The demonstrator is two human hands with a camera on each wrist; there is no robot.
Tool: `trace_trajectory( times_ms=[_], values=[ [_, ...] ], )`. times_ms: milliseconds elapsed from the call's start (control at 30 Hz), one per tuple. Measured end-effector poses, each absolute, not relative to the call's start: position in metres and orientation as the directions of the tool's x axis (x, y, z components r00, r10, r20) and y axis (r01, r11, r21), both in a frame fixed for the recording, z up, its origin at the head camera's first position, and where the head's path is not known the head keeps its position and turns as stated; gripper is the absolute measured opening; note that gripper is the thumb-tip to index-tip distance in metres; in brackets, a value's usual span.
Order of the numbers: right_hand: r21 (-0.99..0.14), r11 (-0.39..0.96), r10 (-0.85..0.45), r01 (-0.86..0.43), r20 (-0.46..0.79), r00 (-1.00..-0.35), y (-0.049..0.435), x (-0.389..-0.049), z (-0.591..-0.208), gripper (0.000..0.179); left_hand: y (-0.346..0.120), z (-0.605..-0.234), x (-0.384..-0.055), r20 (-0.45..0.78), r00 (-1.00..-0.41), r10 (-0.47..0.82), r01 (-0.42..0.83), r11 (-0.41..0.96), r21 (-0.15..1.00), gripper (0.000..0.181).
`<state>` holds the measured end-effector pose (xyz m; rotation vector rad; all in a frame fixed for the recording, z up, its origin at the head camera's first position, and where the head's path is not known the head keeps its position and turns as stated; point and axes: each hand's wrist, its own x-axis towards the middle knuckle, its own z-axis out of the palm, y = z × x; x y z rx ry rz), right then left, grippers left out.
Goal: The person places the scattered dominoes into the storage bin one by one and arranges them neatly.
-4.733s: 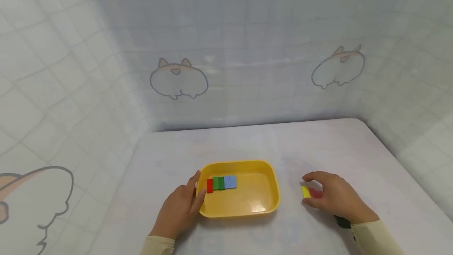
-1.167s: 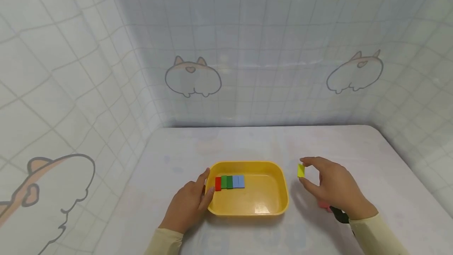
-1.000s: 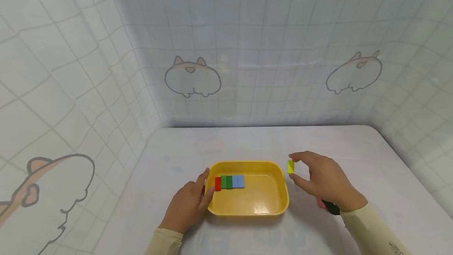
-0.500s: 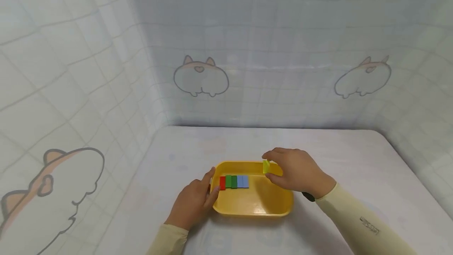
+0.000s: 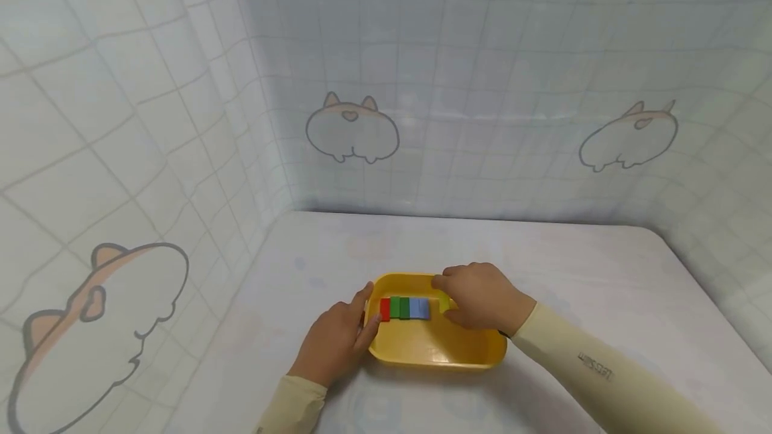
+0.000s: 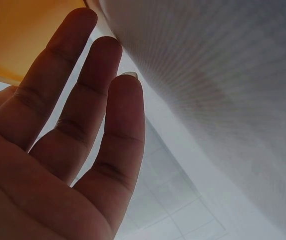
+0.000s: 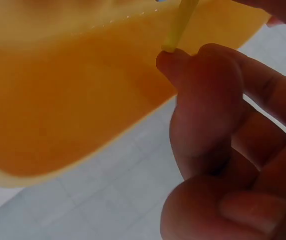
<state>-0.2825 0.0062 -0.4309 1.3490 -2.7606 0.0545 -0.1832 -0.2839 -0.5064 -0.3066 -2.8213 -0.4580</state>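
In the head view, a yellow tray (image 5: 416,345) stands on the table. Inside it, along the back left, lies a row of small flat tiles: a red tile (image 5: 384,309), two green tiles (image 5: 400,307) and two pale blue tiles (image 5: 419,308). My left hand (image 5: 335,340) holds the tray's left rim, thumb over the edge and index finger along the outside; its other fingers (image 6: 125,112) stretch out beside the tray. Between thumb and fingers my right hand (image 5: 482,297) pinches a yellow tile (image 7: 180,25), low in the tray just right of the blue pair. Fingers partly cover this tile.
A pale cloth-covered table (image 5: 579,273) surrounds the tray. Behind it hangs a gridded white curtain (image 5: 482,119) with animal drawings, which also encloses the left and right sides. My right forearm (image 5: 603,367) crosses the table's right front.
My right hand picked up the yellow tile right of the tray, carried it left over the rim and lowered it beside the blue tiles. My left hand stays at the tray's rim.
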Motion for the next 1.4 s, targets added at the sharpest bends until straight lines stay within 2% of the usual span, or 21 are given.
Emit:
trace_trajectory(
  times_ms=[200, 467, 867, 1400],
  values=[
    [-0.013, 0.604, -0.796, -0.797, 0.032, -0.604, -0.007, -0.288, -0.432, 0.039, -0.285, -0.503, -0.182, 0.277, -0.948, 0.158, 0.238, 0.929, 0.285, 0.064],
    [-0.015, 0.637, -0.77, -0.77, -0.049, -0.636, -0.02, -0.292, -0.441, 0.036, -0.284, -0.502, -0.182, 0.27, -0.949, 0.162, 0.241, 0.926, 0.289, 0.067],
    [-0.033, 0.638, -0.77, -0.769, -0.045, -0.637, -0.027, -0.29, -0.444, 0.025, -0.285, -0.503, -0.182, 0.283, -0.945, 0.164, 0.247, 0.925, 0.288, 0.063],
    [-0.023, 0.644, -0.765, -0.765, -0.032, -0.643, -0.026, -0.29, -0.454, 0.027, -0.286, -0.503, -0.182, 0.299, -0.936, 0.183, 0.268, 0.924, 0.272, 0.064]
  ],
)
